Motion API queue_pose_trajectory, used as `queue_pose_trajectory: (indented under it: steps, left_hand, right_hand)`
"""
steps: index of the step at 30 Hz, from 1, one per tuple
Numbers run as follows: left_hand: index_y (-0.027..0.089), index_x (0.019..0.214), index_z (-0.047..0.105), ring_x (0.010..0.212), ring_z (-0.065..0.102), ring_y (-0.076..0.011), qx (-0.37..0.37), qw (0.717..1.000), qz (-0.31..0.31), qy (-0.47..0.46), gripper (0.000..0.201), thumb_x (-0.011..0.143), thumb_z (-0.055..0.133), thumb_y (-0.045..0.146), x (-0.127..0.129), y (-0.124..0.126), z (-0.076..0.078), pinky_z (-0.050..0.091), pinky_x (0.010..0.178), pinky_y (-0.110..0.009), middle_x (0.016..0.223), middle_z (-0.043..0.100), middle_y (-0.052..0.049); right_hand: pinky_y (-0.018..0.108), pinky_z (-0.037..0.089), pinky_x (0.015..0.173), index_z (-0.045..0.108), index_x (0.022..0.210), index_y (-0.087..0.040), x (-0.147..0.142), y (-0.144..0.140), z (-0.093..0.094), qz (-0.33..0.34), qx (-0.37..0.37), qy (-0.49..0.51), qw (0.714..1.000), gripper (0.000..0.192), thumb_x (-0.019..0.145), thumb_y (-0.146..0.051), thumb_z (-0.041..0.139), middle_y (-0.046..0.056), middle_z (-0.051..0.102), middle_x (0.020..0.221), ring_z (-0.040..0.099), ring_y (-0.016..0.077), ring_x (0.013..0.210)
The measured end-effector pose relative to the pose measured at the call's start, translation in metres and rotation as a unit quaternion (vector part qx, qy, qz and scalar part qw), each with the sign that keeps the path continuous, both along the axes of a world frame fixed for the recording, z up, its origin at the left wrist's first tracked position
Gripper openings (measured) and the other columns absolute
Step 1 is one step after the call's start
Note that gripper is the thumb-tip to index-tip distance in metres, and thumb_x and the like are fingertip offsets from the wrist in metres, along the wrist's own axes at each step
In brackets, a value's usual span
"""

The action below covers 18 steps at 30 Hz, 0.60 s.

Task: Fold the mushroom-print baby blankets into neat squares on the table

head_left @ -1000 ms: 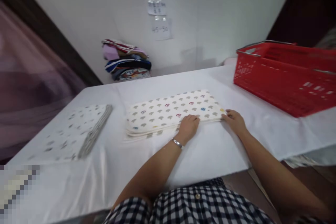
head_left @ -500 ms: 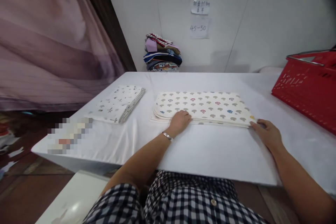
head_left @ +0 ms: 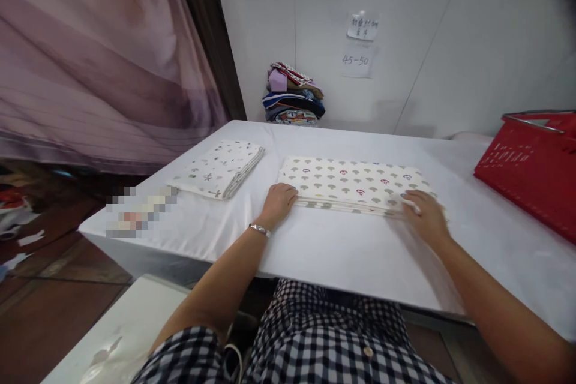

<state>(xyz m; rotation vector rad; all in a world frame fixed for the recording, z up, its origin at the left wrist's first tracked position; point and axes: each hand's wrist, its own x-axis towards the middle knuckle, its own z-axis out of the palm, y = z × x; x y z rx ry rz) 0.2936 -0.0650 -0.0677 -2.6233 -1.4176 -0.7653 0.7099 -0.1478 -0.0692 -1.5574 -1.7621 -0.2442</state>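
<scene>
Folded mushroom-print cloth (head_left: 346, 183) on white tabletop (head_left: 342, 252), betw. 2nd folded cloth (head_left: 218, 168) & red basket (head_left: 526, 168) — L hand (head_left: 279, 201) at near-L corner, fingers together; R hand (head_left: 426, 217) near R end, fingers bent — can't tell if either pinches

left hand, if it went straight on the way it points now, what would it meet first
Most likely the folded mushroom-print cloth: the left hand has its fingertips at the near left corner, though depth leaves actual contact uncertain.
</scene>
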Motion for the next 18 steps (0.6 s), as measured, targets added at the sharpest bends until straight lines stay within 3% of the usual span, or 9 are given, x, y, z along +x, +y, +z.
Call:
queue_pose_trajectory:
  steps: [4,9,13,18]
  left_hand:
    - [0.022,0.098,0.065,0.098,0.056,-0.0196,-0.002,1.000,-0.011,-0.004,0.017,0.087,0.053,0.020,0.004,0.002,0.000,0.037,0.091,-0.038,0.100,0.067,-0.004]
    - [0.022,0.096,0.066,0.096,0.057,-0.0199,-0.006,1.000,-0.005,0.011,0.016,0.085,0.053,0.018,0.004,0.003,0.004,0.035,0.094,-0.040,0.098,0.068,-0.004]
    - [0.021,0.090,0.066,0.093,0.057,-0.0207,0.000,0.999,-0.005,0.040,0.015,0.085,0.053,0.019,0.007,0.005,0.007,0.035,0.092,-0.041,0.092,0.067,-0.005]
    - [0.021,0.087,0.066,0.090,0.057,-0.0199,0.020,0.999,-0.007,0.036,0.018,0.087,0.048,0.018,0.008,0.004,0.011,0.036,0.091,-0.040,0.087,0.066,-0.006]
  right_hand:
    - [0.042,0.041,0.093,0.068,0.089,-0.022,-0.079,0.031,0.005,0.144,-0.055,0.010,0.988,0.025,0.084,-0.031,0.045,0.007,0.067,0.103,0.057,0.0236,0.102]
    - [0.038,0.041,0.089,0.068,0.089,-0.022,-0.152,0.056,0.011,0.215,-0.114,-0.015,0.970,0.021,0.084,-0.020,0.047,0.004,0.068,0.098,0.057,0.0216,0.096]
    - [0.036,0.041,0.085,0.068,0.089,-0.021,-0.182,0.072,0.010,0.240,-0.145,-0.074,0.957,0.018,0.084,-0.017,0.051,0.004,0.067,0.096,0.055,0.0215,0.093]
    - [0.037,0.041,0.084,0.068,0.092,-0.021,-0.196,0.077,0.000,0.250,-0.117,-0.073,0.958,0.016,0.086,-0.019,0.053,0.006,0.065,0.097,0.055,0.0215,0.092]
